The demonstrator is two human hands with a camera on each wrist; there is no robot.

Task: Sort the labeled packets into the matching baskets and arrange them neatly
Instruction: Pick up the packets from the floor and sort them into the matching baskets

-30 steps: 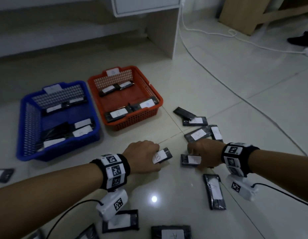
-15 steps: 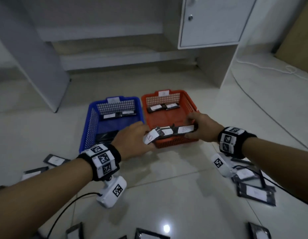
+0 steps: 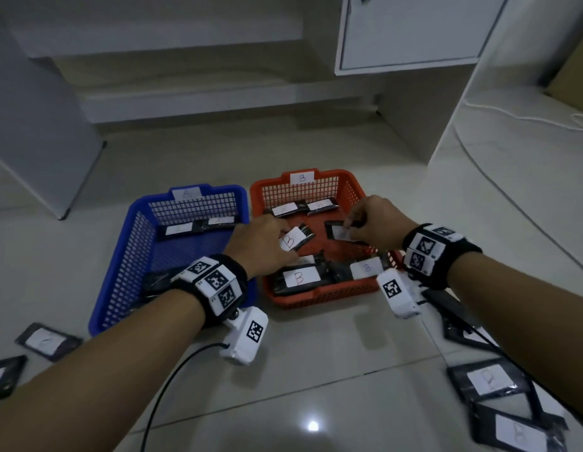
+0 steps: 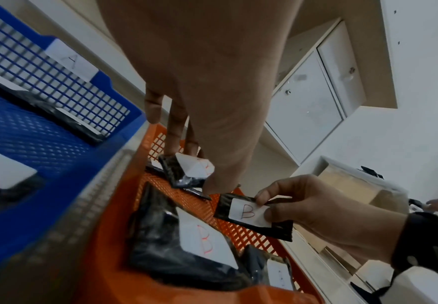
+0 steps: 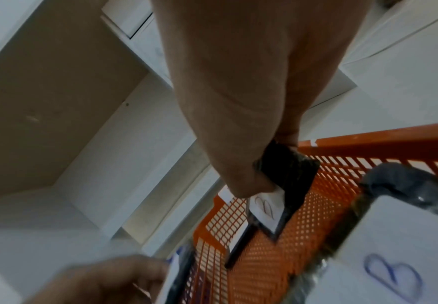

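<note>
An orange basket point(image 3: 319, 296) labeled B and a blue basket point(image 3: 120, 269) labeled A stand side by side on the floor. My left hand point(image 3: 267, 244) pinches a black packet with a B label point(image 3: 295, 241) over the orange basket's middle; the same packet point(image 4: 189, 170) shows in the left wrist view. My right hand point(image 3: 375, 223) pinches another B packet point(image 3: 340, 232) above the basket's right half, also seen as the packet point(image 5: 277, 197). Several B packets point(image 3: 298, 278) lie inside the orange basket. A few packets lie in the blue one point(image 3: 198, 226).
Loose packets lie on the tiles at the right point(image 3: 489, 381) and the left point(image 3: 47, 340). A white cabinet point(image 3: 410, 31) and a shelf unit stand behind the baskets. A white cable point(image 3: 525, 117) runs over the floor at the far right.
Both hands picked packets off the floor at the right and carried them left and forward to the orange basket. The view swung toward the baskets with them.
</note>
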